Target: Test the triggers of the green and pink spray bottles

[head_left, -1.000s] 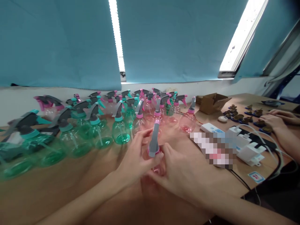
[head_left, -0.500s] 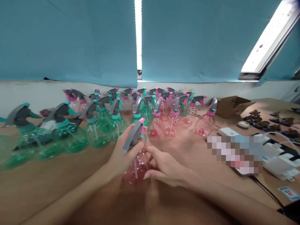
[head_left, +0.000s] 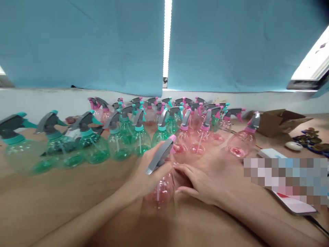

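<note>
A pink transparent spray bottle (head_left: 162, 195) with a grey and pink trigger head stands upright on the table close in front of me. My left hand (head_left: 147, 173) is wrapped round its neck, just under the head, and part of the neck is hidden by the fingers. To the right of the bottle, my right hand (head_left: 202, 183) is open, its fingers stretched toward the bottle and its thumb apart. Whether those fingertips touch the bottle I cannot tell. Just behind my hands are a green spray bottle (head_left: 140, 142) and a pink spray bottle (head_left: 200, 140).
Several green spray bottles (head_left: 95, 149) line the left side, with more pink and green ones massed behind. One pink bottle (head_left: 241, 142) stands apart at right. Further right are a cardboard box (head_left: 276, 123), a white mouse (head_left: 293, 146), medals (head_left: 312, 140) and a phone (head_left: 295, 204) on a cable.
My view has turned left, so everything sits further right in the picture. My left hand keeps its hold on the pink spray bottle. My right hand has drawn slightly away from the bottle's side.
</note>
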Motion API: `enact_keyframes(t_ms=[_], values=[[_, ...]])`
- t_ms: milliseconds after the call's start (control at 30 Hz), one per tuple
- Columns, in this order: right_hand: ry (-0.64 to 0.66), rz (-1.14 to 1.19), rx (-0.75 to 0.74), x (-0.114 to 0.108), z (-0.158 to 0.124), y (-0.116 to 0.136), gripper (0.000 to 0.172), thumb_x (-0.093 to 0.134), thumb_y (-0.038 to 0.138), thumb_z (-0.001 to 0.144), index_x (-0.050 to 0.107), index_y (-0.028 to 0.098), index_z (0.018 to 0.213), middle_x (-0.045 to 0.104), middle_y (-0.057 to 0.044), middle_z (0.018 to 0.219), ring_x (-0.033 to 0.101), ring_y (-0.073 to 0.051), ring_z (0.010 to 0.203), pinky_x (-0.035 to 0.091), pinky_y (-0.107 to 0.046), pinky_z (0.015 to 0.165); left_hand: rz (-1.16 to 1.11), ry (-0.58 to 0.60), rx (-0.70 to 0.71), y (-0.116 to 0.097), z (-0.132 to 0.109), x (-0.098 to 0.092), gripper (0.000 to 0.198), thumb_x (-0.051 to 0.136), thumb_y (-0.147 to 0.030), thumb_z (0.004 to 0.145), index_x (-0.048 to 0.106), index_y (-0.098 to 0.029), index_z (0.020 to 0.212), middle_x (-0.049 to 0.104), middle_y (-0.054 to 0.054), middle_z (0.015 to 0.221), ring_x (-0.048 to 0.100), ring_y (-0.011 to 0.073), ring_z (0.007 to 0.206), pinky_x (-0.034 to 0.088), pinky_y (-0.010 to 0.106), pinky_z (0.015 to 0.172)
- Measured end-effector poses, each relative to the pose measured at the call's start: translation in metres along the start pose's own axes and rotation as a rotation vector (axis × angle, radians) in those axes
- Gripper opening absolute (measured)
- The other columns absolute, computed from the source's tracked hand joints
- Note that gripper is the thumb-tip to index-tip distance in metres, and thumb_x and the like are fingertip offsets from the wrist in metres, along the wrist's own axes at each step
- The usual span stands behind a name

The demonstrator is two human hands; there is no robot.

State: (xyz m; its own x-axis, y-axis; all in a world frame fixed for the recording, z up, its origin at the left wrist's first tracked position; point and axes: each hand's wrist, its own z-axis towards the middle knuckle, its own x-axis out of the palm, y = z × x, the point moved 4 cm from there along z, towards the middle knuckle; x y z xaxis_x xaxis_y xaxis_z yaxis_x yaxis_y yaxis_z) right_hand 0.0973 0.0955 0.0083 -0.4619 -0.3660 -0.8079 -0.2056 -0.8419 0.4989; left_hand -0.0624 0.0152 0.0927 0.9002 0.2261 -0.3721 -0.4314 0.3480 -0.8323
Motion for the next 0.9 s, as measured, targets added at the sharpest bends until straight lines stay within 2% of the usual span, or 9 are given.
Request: enact_keyframes(t_ms=[167, 333, 600, 800, 900], values=[[0.115, -0.031, 0.000, 0.001, -0.004, 0.000, 0.071, 0.057, 0.062, 0.085, 0.046, 0.017, 0.140, 0.045, -0.017, 0.147, 0.041, -0.033, 0.136, 0.034, -0.053, 0.111, 0.068, 0.043, 0.005, -0.006, 0.001, 0.002, 0.013, 0.051, -0.018, 0.080, 0.060, -0.019, 0.089, 0.059, 0.000, 0.077, 0.052, 0.0135, 0.064, 0.042, 0.027, 0.060], [0.150, -0.030, 0.037, 0.000, -0.007, -0.006, 0.073, 0.056, 0.061, 0.087, 0.043, 0.018, 0.144, 0.041, -0.015, 0.150, 0.036, -0.031, 0.139, 0.030, -0.053, 0.114, 0.043, 0.062, 0.072, -0.013, 0.004, 0.002, 0.007, 0.049, -0.016, 0.079, 0.055, -0.019, 0.081, 0.056, -0.001, 0.078, 0.050, 0.0131, 0.067, 0.039, 0.026, 0.060], [0.188, -0.053, 0.017, -0.002, -0.003, -0.005, 0.076, 0.056, 0.065, 0.084, 0.047, 0.016, 0.142, 0.044, -0.014, 0.148, 0.035, -0.030, 0.140, 0.029, -0.051, 0.115, 0.058, 0.030, -0.006, -0.005, -0.001, 0.003, 0.009, 0.049, -0.022, 0.085, 0.056, -0.021, 0.092, 0.053, -0.002, 0.074, 0.052, 0.0140, 0.067, 0.043, 0.026, 0.060], [0.159, -0.043, 0.030, 0.000, -0.004, -0.005, 0.073, 0.054, 0.064, 0.086, 0.047, 0.018, 0.142, 0.040, -0.012, 0.151, 0.034, -0.030, 0.141, 0.029, -0.051, 0.115, 0.062, -0.031, -0.026, 0.001, -0.005, 0.002, 0.026, 0.054, -0.021, 0.081, 0.060, -0.023, 0.107, 0.059, -0.002, 0.075, 0.057, 0.0150, 0.068, 0.047, 0.026, 0.060], [0.151, -0.026, 0.042, 0.001, -0.004, -0.006, 0.070, 0.054, 0.062, 0.087, 0.048, 0.018, 0.141, 0.042, -0.011, 0.150, 0.034, -0.029, 0.140, 0.029, -0.051, 0.115, 0.087, -0.048, -0.035, 0.004, -0.006, 0.001, 0.025, 0.055, -0.021, 0.082, 0.062, -0.023, 0.106, 0.060, -0.001, 0.077, 0.057, 0.0146, 0.068, 0.048, 0.026, 0.061]])
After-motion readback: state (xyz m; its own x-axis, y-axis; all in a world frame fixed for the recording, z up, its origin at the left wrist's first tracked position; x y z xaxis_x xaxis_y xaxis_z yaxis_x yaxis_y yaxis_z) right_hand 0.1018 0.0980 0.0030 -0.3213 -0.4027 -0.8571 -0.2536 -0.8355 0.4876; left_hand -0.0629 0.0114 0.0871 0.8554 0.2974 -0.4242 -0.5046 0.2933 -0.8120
